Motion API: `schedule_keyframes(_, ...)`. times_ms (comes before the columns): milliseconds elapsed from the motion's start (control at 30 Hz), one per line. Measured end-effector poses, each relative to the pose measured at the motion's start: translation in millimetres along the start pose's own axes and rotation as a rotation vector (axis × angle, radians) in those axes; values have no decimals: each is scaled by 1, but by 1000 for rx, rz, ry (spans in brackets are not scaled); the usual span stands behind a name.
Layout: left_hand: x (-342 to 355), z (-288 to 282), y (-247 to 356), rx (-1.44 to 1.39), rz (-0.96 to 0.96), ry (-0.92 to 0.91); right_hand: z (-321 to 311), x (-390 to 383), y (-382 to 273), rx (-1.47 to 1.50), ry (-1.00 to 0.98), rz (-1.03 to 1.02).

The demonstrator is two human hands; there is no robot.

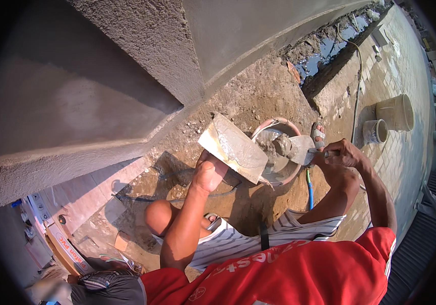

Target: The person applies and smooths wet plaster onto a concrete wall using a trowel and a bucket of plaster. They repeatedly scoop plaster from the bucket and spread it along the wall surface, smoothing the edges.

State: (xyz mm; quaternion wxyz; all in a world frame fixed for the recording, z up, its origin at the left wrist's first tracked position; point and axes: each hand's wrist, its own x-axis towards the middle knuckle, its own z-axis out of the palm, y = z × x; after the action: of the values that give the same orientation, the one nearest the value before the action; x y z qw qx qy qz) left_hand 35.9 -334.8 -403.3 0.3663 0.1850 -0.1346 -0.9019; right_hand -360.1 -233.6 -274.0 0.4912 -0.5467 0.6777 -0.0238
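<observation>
My left hand [210, 174] grips a flat rectangular plasterer's hawk [252, 165] from its near left side; wet grey mortar covers part of its top face. The underside and any handle are hidden. In my right hand [347, 153], the fingers wrap round the handle of a trowel [303, 150]. Its wide blade reaches left over a round basin [297, 175] of wet mortar. A lump of mortar [282, 144] lies at the blade's front end. The hawk's right end overlaps the basin's left rim in view.
Plastered wall [75, 101] fills the upper left. Two pale buckets [395, 113] stand on the paving at right. A ditch with dark water [324, 56] runs at the top right. A blue hose [309, 189] lies beside the basin. Part of another person [109, 288] shows at lower left.
</observation>
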Motion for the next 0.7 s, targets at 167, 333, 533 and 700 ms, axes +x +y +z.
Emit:
schedule_keyframes(167, 4, 24, -5, -32, -32, -26, -19, -32, -74, -69, 156, -159)
schedule_keyframes(333, 13, 36, -5, -69, -20, -95, 1, -40, -137, -262, 357, -197)
schedule_keyframes(533, 16, 47, 1, -163, 21, -132, 22, -53, -178, -482, 508, -228)
schedule_keyframes(700, 14, 52, 6, -179, 24, -137, 33, -60, -185, -598, 631, -293)
